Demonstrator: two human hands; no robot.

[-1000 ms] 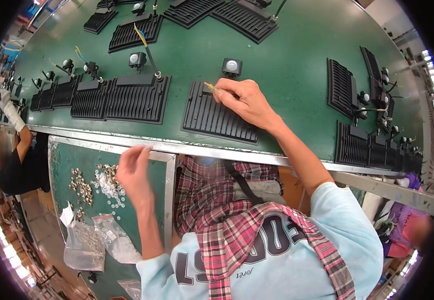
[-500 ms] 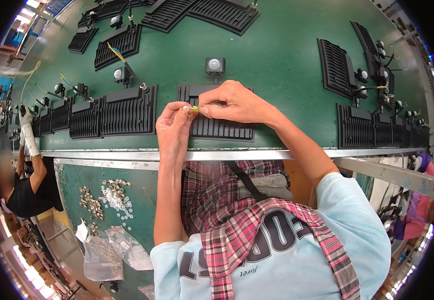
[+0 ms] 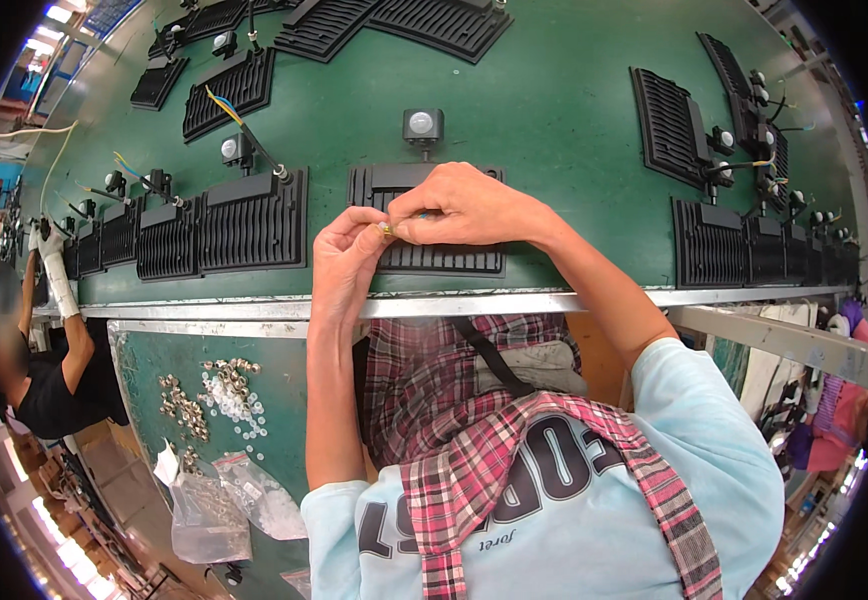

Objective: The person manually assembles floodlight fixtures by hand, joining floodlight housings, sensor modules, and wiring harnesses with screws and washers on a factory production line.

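Observation:
Over a black finned floodlight housing my two hands meet fingertip to fingertip. My left hand pinches a small whitish plastic ring, mostly covered by the fingers. In my right hand, thumb and forefinger close on thin wires, showing yellow at the tips; the rest of them is hidden by the hand. Whether the wire ends pass through the ring I cannot tell. A black motion sensor with a white dome sticks out from the housing's far edge.
More finned housings with sensors and loose wires stand to the left and right on the green bench. On a lower table lie metal fittings, white rings and plastic bags. A gloved co-worker works at far left.
My hands have drawn closer together, and less of the ring and the yellow wire tips shows between the fingers. The whole view has shifted slightly.

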